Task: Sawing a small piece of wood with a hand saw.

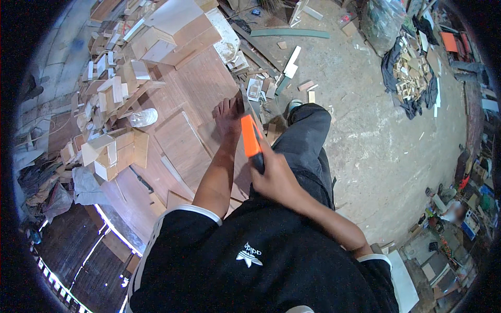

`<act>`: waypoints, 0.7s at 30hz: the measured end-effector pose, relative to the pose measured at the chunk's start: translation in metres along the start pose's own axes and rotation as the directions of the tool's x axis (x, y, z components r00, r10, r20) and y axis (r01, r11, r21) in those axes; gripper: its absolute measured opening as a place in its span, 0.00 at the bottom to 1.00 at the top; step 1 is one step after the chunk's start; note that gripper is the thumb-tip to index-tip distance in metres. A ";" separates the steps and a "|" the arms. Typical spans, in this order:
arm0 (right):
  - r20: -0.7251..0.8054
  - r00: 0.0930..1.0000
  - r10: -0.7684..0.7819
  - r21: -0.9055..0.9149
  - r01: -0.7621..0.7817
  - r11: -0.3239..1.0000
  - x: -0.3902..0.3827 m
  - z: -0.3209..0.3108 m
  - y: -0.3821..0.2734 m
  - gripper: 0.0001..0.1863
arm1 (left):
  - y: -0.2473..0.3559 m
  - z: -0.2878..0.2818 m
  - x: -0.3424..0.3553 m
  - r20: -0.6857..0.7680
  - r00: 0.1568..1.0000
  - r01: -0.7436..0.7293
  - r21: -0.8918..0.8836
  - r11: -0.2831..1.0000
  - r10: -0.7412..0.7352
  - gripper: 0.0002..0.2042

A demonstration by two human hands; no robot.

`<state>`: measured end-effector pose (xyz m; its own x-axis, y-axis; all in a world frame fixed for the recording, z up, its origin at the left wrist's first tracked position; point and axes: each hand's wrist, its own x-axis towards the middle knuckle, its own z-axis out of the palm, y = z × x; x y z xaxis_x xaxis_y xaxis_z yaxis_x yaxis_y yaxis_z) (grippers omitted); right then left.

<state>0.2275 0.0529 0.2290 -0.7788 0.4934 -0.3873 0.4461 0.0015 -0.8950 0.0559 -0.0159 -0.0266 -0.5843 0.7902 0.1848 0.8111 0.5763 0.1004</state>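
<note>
My right hand (271,172) is closed round the orange-and-black handle of a handsaw (250,134), whose blade points away from me beside my left hand. My left hand (225,116) rests with fingers spread on a plywood board (219,133) near its edge, close to the blade. Exactly where the blade touches the wood is unclear. My bent leg (302,130), in dark trousers, is just right of the saw.
Wooden box pieces (115,151), a plastic container (143,117) and a larger assembly (177,28) lie left and ahead on plywood sheets (182,78). Offcuts (292,62) litter the concrete floor (396,156); scraps sit on black plastic (389,68). A blurred person (453,207) is at far right.
</note>
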 end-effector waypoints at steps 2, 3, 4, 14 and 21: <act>0.133 0.988 0.080 0.014 -0.083 0.996 -0.022 -0.018 -0.031 0.26 | 0.007 -0.005 0.003 0.027 0.999 0.042 -0.049 0.998 -0.041 0.17; 0.132 0.988 0.083 0.013 -0.086 0.996 -0.030 -0.020 -0.030 0.26 | 0.010 -0.008 0.005 0.055 0.995 0.086 -0.093 0.992 -0.081 0.17; 0.113 0.993 0.030 0.053 -0.036 0.998 -0.038 -0.021 -0.029 0.26 | 0.013 -0.010 0.007 0.057 0.995 0.086 -0.094 0.992 -0.081 0.17; -0.001 1.000 -0.026 -0.026 0.026 0.999 0.023 0.004 0.042 0.25 | 0.016 -0.023 0.010 0.138 0.990 0.009 0.025 1.000 -0.013 0.17; 0.046 0.999 -0.024 0.019 0.023 1.000 -0.034 -0.014 0.007 0.31 | 0.019 -0.022 0.011 0.040 0.999 0.042 -0.131 0.991 -0.037 0.16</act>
<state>0.2635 0.0487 0.2390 -0.8086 0.4529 -0.3756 0.4196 -0.0037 -0.9077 0.0650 -0.0005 -0.0014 -0.6148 0.7759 0.1417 0.7823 0.5769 0.2349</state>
